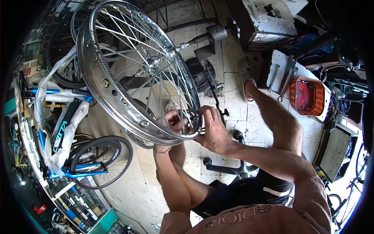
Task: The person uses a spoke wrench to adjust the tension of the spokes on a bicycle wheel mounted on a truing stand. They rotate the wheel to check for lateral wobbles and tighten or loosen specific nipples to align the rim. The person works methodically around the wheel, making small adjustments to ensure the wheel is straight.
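Observation:
A chrome spoked wheel rim [102,82] stands on a truing stand [208,39], its hub [156,61] on the axle. Both hands work at the rim's lower right edge. My left hand [174,121] reaches through the spokes from behind, fingers pinched on a spoke near the rim. My right hand [212,128] grips the rim's edge from the front, apparently with a small dark tool; the rim partly hides it. My knees and dark shorts [241,193] are below.
A blue bicycle frame [62,128] wrapped in white plastic, with black tyres [102,160], leans at left. An orange basket [307,96] and wrenches [286,76] lie on a white surface at right. A black chair base [230,167] stands on the tiled floor.

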Demonstrator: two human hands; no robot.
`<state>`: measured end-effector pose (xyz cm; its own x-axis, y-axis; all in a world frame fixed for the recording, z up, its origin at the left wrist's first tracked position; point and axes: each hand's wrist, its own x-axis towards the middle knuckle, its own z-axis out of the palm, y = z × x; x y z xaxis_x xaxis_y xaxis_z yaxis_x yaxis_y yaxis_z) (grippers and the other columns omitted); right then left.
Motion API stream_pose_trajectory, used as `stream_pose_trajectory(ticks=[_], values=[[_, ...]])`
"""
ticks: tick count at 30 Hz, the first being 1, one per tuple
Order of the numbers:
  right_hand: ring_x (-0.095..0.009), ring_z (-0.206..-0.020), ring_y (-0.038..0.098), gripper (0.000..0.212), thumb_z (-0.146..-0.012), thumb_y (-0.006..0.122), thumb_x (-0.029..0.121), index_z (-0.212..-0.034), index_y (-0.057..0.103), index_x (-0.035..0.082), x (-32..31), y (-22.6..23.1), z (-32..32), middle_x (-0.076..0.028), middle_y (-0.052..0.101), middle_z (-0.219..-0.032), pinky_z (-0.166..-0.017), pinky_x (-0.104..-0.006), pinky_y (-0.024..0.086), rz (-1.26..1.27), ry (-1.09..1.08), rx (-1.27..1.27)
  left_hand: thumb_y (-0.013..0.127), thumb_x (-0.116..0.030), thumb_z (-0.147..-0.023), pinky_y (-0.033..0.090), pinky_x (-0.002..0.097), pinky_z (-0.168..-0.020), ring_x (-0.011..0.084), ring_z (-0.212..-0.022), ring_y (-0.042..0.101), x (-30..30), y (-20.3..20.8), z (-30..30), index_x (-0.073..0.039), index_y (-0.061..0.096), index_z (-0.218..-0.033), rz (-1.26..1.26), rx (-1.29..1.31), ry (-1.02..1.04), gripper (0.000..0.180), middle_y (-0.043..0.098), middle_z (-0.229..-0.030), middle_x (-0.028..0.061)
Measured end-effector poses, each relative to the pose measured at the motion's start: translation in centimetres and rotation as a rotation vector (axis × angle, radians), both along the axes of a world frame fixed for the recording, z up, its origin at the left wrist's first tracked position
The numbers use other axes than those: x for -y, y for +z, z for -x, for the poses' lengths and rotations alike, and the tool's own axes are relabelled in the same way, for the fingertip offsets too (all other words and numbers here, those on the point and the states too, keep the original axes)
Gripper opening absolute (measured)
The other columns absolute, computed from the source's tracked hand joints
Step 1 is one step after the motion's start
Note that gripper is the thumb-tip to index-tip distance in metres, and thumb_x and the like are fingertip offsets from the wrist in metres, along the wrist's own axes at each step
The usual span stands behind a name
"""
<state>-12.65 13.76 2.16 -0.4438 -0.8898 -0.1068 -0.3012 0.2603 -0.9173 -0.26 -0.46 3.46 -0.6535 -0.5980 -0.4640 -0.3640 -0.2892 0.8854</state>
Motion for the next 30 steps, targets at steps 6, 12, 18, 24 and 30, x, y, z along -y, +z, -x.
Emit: stream_pose_trajectory(ticks=[6, 12, 18, 24, 30], values=[[-0.041, -0.115, 0.046, 0.07, -0.074, 0.077, 0.009, -0.129, 0.036, -0.006, -0.3, -0.2, 0.0, -0.024, 0.048, -0.12, -0.099, -0.0455, 0.042, 0.006, -0.016, 0.059, 0.069, -0.012, -0.089, 0.045, 0.022, -0.069, 0.0069, -0.078, 0.058, -0.3, -0.8, 1.0, 0.004, 0.065, -0.105, 0.2, 0.086, 0.054, 0.023, 0.064, -0.085, 0.0008], [-0.041, -0.115, 0.048, 0.073, -0.074, 0.076, 0.01, -0.132, 0.034, -0.006, -0.4, -0.5, 0.2, -0.025, 0.05, -0.121, -0.1, -0.0457, 0.042, 0.034, -0.004, 0.061, 0.065, -0.013, -0.094, 0.05, 0.0233, -0.076, 0.0087, -0.084, 0.062, -0.3, -0.1, 1.7, 0.006, 0.064, -0.115, 0.052, 0.154, -0.063, 0.027, 0.069, -0.097, 0.0049], [-0.041, -0.114, 0.049, 0.074, -0.073, 0.076, 0.009, -0.132, 0.034, -0.007, -0.2, -0.3, 0.2, -0.026, 0.05, -0.12, -0.099, -0.0461, 0.043, 0.044, 0.007, 0.0, 0.065, -0.015, -0.094, 0.049, 0.0243, -0.07, 0.0085, -0.078, 0.06, -0.5, -0.8, 1.9, 0.004, 0.065, -0.114, 0.163, 0.084, -0.095, 0.028, 0.068, -0.091, 0.0022], [-0.042, -0.108, 0.055, 0.073, -0.072, 0.078, 0.008, -0.129, 0.036, -0.006, -0.4, -0.7, -0.4, -0.024, 0.054, -0.112, -0.092, -0.0469, 0.047, 0.092, -0.06, 0.029, 0.062, -0.012, -0.096, 0.049, 0.0233, -0.071, 0.0084, -0.081, 0.06, -0.4, -0.6, 2.0, 0.004, 0.061, -0.121, 0.032, 0.026, -0.095, 0.03, 0.068, -0.094, 0.0027], [-0.041, -0.106, 0.057, 0.072, -0.07, 0.079, 0.009, -0.128, 0.039, -0.003, -0.1, -0.5, 0.0, -0.023, 0.055, -0.111, -0.09, -0.046, 0.049, 0.031, -0.053, 0.064, 0.063, -0.01, -0.094, 0.051, 0.0246, -0.083, 0.0112, -0.093, 0.064, -0.6, 0.8, 1.4, 0.005, 0.062, -0.122, 0.074, 0.068, -0.092, 0.032, 0.069, -0.104, 0.0075]])
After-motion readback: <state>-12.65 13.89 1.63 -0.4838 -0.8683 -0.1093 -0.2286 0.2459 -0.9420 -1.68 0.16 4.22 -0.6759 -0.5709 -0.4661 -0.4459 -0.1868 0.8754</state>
